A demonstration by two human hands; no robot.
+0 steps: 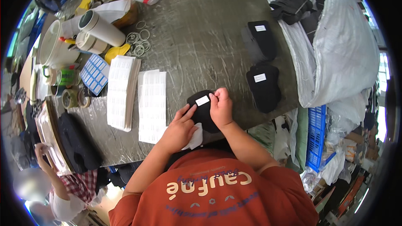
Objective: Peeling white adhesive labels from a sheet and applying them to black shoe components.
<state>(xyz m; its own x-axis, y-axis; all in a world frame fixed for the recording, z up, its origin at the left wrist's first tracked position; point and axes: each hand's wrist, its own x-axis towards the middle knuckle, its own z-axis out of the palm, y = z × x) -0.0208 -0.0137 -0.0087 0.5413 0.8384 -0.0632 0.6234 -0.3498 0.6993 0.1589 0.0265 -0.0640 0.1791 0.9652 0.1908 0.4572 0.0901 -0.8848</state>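
In front of me on the table lies a black fabric piece (204,115), seemingly a stack of insole-shaped pads, with a small white label (202,100) near its far end. My left hand (179,132) reaches two fingertips onto the label's left edge. A crumpled white paper strip (194,137) is tucked under its thumb and curled fingers. My right hand (221,108) is closed in a pinch at the label's right corner. Left of my left hand lies a white sheet of printed labels (152,104), and beyond it a thick label stack (121,92).
Two labelled black stacks (264,88) (261,39) lie at right beside a large white sack (339,46) of dark pieces. Left are a white tumbler (102,29), rubber rings (140,42), tape rolls (70,98) and a blue label sheet (94,74). Another person (67,188) works at lower left.
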